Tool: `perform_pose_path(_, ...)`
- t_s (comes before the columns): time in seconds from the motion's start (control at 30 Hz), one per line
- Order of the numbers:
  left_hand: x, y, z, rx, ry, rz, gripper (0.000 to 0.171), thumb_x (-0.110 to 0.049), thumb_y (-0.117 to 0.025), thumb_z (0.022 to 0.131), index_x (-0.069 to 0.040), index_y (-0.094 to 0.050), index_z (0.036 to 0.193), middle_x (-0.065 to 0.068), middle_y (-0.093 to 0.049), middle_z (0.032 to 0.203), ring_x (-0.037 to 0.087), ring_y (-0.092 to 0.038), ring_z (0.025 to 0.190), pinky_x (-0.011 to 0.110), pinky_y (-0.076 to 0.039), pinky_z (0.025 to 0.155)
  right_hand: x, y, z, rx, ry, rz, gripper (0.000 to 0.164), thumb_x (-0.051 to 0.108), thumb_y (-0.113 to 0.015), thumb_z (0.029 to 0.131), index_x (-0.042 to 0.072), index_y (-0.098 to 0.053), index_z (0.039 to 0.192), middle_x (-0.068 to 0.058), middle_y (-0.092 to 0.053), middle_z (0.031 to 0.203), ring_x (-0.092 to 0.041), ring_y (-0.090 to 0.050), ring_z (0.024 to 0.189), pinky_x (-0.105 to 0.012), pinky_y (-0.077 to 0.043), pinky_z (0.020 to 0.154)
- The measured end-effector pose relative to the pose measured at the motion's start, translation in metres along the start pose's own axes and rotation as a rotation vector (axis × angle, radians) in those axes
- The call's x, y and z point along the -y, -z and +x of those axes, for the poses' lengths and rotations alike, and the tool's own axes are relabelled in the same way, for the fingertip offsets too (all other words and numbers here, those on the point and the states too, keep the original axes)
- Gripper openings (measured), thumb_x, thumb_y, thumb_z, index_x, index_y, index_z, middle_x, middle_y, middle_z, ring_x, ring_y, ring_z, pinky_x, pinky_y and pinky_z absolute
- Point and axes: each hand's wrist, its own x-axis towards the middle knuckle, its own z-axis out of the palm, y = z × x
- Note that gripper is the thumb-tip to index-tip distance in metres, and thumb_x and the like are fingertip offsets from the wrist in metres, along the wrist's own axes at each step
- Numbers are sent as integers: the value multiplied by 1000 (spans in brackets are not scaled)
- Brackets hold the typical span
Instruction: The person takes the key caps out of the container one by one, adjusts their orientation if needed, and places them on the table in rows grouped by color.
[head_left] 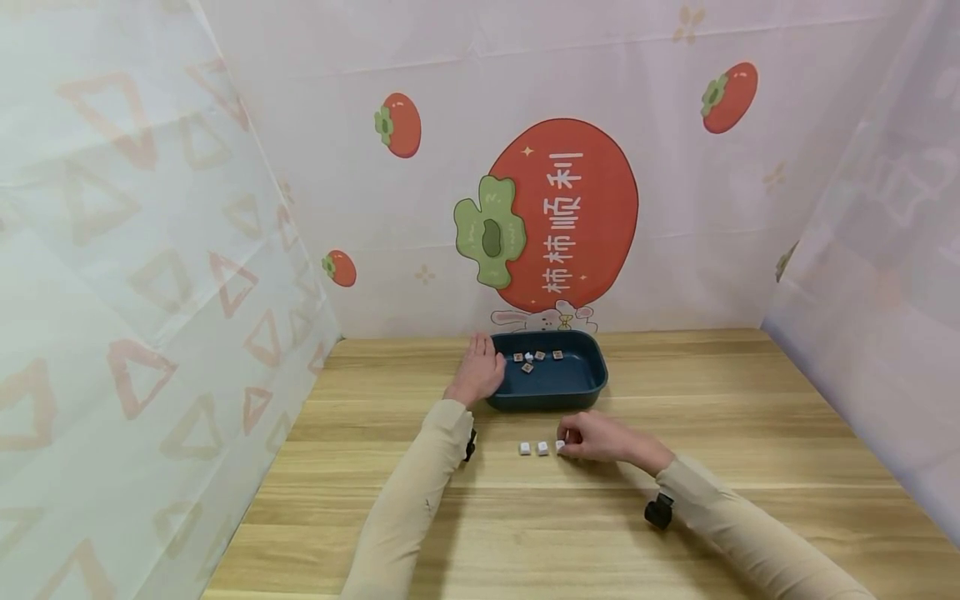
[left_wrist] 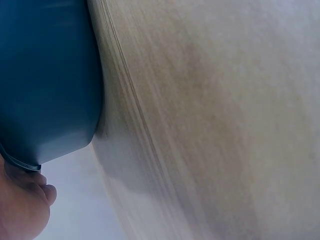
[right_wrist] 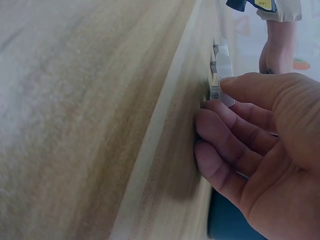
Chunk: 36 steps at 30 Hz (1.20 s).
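My left hand (head_left: 480, 371) holds the left rim of a dark blue rectangular box (head_left: 551, 403), its fingertips at the rim's back corner. In the left wrist view the box's wall (left_wrist: 47, 90) fills the upper left, with part of that hand (left_wrist: 25, 202) below the rim. In front of the box, my right hand (head_left: 600, 437) pinches a small white square block (right_wrist: 215, 92) between thumb and fingertips, close to the tabletop. Left of it, two similar white blocks, one at the end (head_left: 525, 449) and one in the middle (head_left: 543, 448), stand in a row.
Several small brown square pieces (head_left: 527, 367) and a white piece (head_left: 528, 357) lie in the box. The wooden table (head_left: 360, 467) runs back to a cloth wall (head_left: 420, 200) printed with persimmons; patterned cloth (head_left: 165, 275) hangs at the left side.
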Motion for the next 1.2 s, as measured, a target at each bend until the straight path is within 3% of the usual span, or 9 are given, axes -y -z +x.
perform_pose_path(0.4, -1, 1, 0, 6, -4, 52, 61, -31, -22, 106, 8, -19, 153, 23, -14, 163, 33, -8, 154, 42, -10, 126, 3, -3, 0, -29, -2, -24, 6, 22, -72, 87, 18, -69, 86, 13, -57, 69, 1, -48, 60, -18, -41, 56)
perform_pose_path(0.77, -1, 1, 1, 9, 3, 20, 62, -32, -23, 106, 7, -19, 153, 22, -15, 163, 33, -9, 154, 41, -11, 126, 4, 3, -3, 3, -29, 31, 12, 23, -70, 89, 13, -71, 96, 11, -61, 69, 1, -52, 56, -18, -44, 52)
perform_pose_path(1.0, 1, 3, -1, -6, -23, 54, 60, -30, -24, 106, 9, -21, 152, 25, -17, 162, 35, -12, 153, 42, -13, 125, 9, 12, 3, -11, -14, 18, 15, 19, -66, 93, 8, -72, 101, 9, -64, 74, 0, -52, 58, -19, -46, 56)
perform_pose_path(1.2, 1, 3, -2, -5, -21, 31, 61, -31, -25, 106, 9, -21, 152, 25, -17, 162, 36, -13, 152, 43, -15, 125, 14, 19, 9, -22, -8, -5, 14, 20, -65, 93, 10, -72, 100, 9, -64, 76, -1, -53, 61, -19, -47, 58)
